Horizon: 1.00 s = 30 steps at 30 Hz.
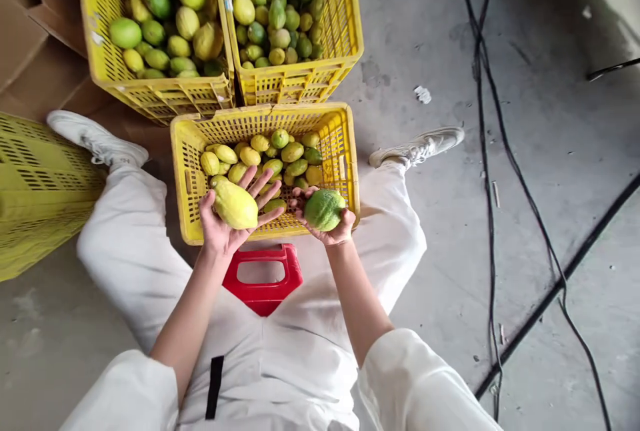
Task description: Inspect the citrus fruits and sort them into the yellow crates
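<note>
My left hand [223, 221] lies palm up with its fingers spread under a large yellow citrus fruit [235, 205]. My right hand [336, 231] cups a green citrus fruit [325, 209] from below. Both hands hover over the near edge of a yellow plastic crate [183, 171] between my legs, which holds several smaller yellow-green fruits [280, 157].
Two more yellow crates [165, 94] [300, 84] full of green and yellow fruit stand beyond it. Another yellow crate [35, 191] lies at the left by cardboard [30, 51]. I sit on a red stool [263, 277]. Black cables [487, 184] run across the concrete floor at the right.
</note>
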{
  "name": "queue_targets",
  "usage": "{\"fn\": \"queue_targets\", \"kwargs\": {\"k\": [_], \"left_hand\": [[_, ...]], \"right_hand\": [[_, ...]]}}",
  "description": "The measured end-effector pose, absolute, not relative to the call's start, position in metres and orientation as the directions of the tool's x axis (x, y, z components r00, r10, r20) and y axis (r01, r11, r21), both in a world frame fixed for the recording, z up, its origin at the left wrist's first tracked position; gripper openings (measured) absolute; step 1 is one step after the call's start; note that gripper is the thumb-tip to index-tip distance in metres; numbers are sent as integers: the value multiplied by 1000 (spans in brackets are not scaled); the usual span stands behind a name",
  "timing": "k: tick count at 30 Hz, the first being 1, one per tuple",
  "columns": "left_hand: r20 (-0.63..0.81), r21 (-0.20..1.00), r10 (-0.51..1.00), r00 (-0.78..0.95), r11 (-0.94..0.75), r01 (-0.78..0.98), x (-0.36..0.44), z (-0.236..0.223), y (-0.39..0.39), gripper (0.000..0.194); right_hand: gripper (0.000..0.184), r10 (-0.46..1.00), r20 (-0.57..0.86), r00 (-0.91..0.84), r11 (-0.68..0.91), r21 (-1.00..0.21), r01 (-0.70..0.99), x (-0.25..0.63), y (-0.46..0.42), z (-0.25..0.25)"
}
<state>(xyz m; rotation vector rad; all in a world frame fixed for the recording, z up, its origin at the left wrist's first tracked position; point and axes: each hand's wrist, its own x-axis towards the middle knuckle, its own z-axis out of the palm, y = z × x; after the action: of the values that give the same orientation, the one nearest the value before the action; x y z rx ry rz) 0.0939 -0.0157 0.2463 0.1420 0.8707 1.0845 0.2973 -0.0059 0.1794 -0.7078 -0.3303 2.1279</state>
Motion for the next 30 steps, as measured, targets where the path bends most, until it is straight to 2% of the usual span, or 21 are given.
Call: {"fn": "queue_targets", "kwargs": {"k": [4, 8, 13, 16, 18, 20, 24, 26, 30], "left_hand": [[-493, 518, 856, 158, 434, -737, 96, 272, -47, 65], [-414, 538, 898, 147, 372, -756, 94, 288, -75, 64], [-403, 601, 911, 85, 333, -726, 98, 304, -97, 68], [-390, 628, 920, 39, 297, -720, 103, 307, -103, 66], [-395, 602, 919, -3, 256, -756, 106, 309, -107, 57], [-437, 519, 899, -21, 233, -822, 108, 312, -108, 43], [-523, 352, 848, 89, 310, -883, 104, 321, -100, 35], [-553, 341, 824, 120, 356, -870, 97, 324, -91, 35], [-575, 379, 813, 96, 369, -849, 79, 327, -76, 36]], "right_hand": [[47, 870, -402, -286, -453, -425, -784, 286, -26, 208], [37, 851, -441, -287, -466, -378, -800, 283, -44, 236], [40, 857, -371, -358, -509, -503, -698, 286, -55, 262], [48, 860, -342, -380, -510, -538, -671, 291, -55, 268], [52, 848, -341, -405, -529, -516, -674, 293, -55, 271], [47, 831, -325, -451, -556, -469, -686, 294, -53, 276], [34, 776, -372, -510, -631, -461, -624, 291, -45, 288], [33, 764, -397, -509, -645, -488, -588, 289, -41, 294], [37, 754, -283, -592, -640, -518, -567, 286, -30, 304]]}}
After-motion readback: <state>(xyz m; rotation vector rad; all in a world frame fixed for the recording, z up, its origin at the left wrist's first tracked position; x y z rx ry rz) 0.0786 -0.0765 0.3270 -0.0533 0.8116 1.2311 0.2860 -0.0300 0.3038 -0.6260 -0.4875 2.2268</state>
